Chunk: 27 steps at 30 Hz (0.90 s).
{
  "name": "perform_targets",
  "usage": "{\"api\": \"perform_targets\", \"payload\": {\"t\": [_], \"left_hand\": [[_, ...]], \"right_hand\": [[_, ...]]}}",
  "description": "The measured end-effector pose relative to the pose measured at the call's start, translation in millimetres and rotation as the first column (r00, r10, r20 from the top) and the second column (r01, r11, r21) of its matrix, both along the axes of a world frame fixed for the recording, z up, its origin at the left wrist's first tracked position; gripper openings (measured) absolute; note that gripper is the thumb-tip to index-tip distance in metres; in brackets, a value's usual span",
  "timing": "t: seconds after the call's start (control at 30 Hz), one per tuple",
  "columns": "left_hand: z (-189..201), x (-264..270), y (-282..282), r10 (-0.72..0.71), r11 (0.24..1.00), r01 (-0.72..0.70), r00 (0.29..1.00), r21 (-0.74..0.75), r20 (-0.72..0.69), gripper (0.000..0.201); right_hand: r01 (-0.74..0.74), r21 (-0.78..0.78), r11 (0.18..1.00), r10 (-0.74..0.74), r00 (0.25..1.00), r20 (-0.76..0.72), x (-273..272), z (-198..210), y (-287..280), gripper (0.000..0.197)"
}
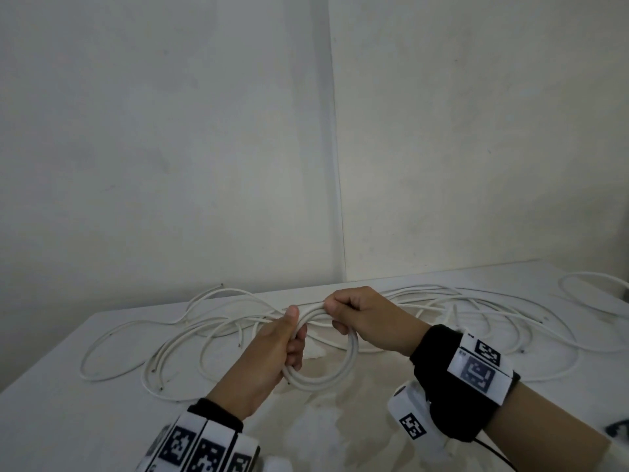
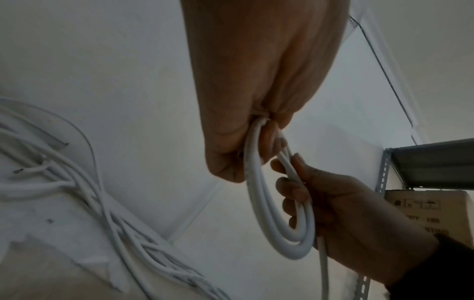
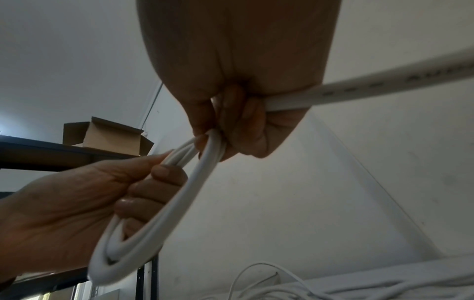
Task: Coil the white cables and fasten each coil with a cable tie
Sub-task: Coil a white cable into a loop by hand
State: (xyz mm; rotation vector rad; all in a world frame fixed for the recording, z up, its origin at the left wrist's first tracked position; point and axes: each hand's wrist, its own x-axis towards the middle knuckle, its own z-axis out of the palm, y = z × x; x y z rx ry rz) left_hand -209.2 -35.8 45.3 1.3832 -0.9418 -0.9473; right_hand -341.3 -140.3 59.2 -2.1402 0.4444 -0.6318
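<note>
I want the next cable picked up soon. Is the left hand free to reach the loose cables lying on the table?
Probably not yet: the left hand grips the coil, which the right hand also holds. The loose cables lie unobstructed beyond on the table.

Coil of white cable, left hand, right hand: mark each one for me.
coil of white cable (image 1: pixel 352 356), head view, right side of the loop.
left hand (image 1: pixel 272 345), head view, back of the hand gripping the coil.
right hand (image 1: pixel 366 313), head view, back of the hand gripping the coil's top.
</note>
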Motion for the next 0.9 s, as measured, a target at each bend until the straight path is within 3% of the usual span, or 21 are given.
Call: {"api": "perform_targets", "payload": {"t": [0.17,0.3,0.4,0.47,0.53,0.6,0.7,0.9], "left_hand": [[-2.8,0.0,0.2,0.037,0.998,-0.041,0.997,-0.055,-0.067,0.042],[-2.1,4.5,0.0,0.082,0.984,-0.122,0.957,-0.131,-0.277,0.044],[-4.7,5.0,-1.2,0.065,0.975,-0.142,0.919,-0.173,-0.389,0.043],[-9.1,2.7,-3.4,0.091,0.969,-0.171,0.917,-0.177,-0.389,0.042],[-13.2,0.7,-4.4,0.148,0.964,-0.206,0.942,-0.17,-0.303,0.042],[-16.8,1.6,-2.6,0.223,0.959,-0.224,0.974,-0.172,-0.028,0.042],[-21.3,9.6,4.3,0.259,0.96,-0.204,0.903,-0.19,0.342,0.04],[-25.6,26.4,6.5,0.207,0.972,-0.097,0.78,-0.213,0.59,0.041]], "right_hand": [[0.008,0.239,0.971,-0.036,0.993,0.113,-0.1,-2.2,0.9,0.03],[0.024,0.166,0.986,-0.038,0.996,0.082,-1.2,-4.6,7.6,0.046],[0.085,0.141,0.986,-0.103,0.987,0.124,3.7,-6.7,7.9,0.043],[0.147,0.138,0.979,-0.168,0.973,0.157,11.1,-9.9,5.3,0.037],[0.206,0.092,0.974,-0.218,0.964,0.151,18.2,-15.9,3.0,0.034],[0.245,0.012,0.97,-0.244,0.962,0.124,21.5,-19.7,1.4,0.033],[0.243,-0.051,0.969,-0.239,0.968,0.076,22.2,-19.6,-0.2,0.03],[0.192,-0.014,0.981,-0.192,0.981,0.03,22.0,-17.9,-5.5,0.036]]}}
